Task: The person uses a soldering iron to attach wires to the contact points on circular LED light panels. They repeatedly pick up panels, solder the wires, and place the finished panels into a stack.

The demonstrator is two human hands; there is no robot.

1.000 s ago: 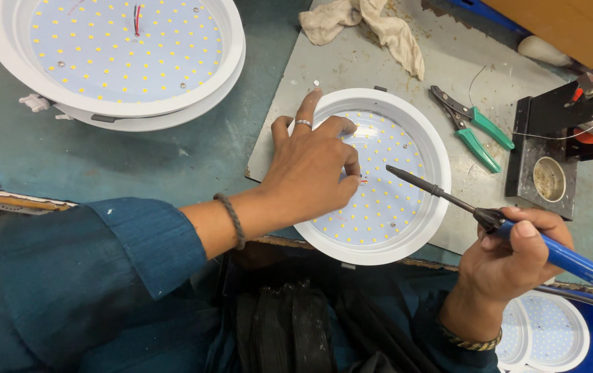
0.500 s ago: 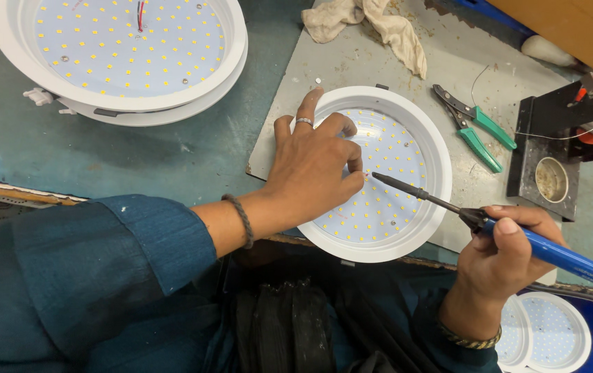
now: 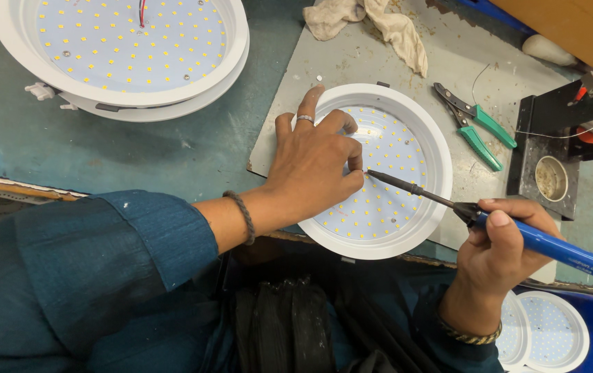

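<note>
At the far left a stack of large round LED panels (image 3: 123, 52) lies face up on the teal table (image 3: 137, 155), its far edge cut off by the frame; a red and white wire rises from it, and where that wire ends cannot be seen; moving right, the left hand (image 3: 313, 166) lies palm down on the smaller round LED light (image 3: 379, 173), which sits on a grey mat (image 3: 358, 62) in the middle of the scene; the fingers are spread and loosely curled, the thumb and forefinger drawn together near the centre of the board, and whether they pinch a wire or small part there is hidden under the hand; compared with half a second ago, the tip of the soldering iron (image 3: 448, 202) has slid leftward across the board and now sits just beside that thumb, so the work appears to have reached the joint itself; the right hand (image 3: 493, 249) is closed in a pen grip around the iron's blue handle, which runs out of frame at the right; farther right lie green-handled pliers (image 3: 476, 124), then a black stand (image 3: 552, 148) with a solder spool, partly cut off; a crumpled rag (image 3: 372, 24) lies at the far edge.
</note>
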